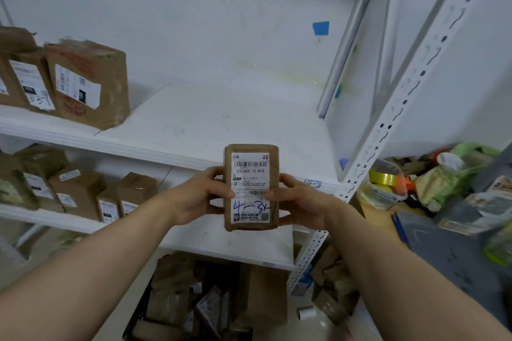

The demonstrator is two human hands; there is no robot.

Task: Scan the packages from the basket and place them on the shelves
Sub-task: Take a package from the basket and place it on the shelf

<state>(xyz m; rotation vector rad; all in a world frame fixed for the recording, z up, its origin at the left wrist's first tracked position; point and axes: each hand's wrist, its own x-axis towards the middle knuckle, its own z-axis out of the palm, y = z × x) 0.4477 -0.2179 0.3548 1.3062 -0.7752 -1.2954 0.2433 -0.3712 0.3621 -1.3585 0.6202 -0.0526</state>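
Note:
I hold a small brown package (250, 174) upright in front of me, its white label facing me with barcodes and blue handwriting "4-3". My left hand (198, 196) grips its left edge and my right hand (300, 201) grips its right edge. It hangs in front of the white upper shelf (221, 119), whose right half is bare. Below, on the floor, the dark basket (138, 315) holds several brown packages (177, 296).
Two brown boxes (83, 83) stand at the left of the upper shelf. Several smaller boxes (108, 199) fill the lower shelf (55, 219) at left. A perforated white upright (401, 97) frames the shelf's right side. A cluttered table (443, 230) with yellow tape rolls lies to the right.

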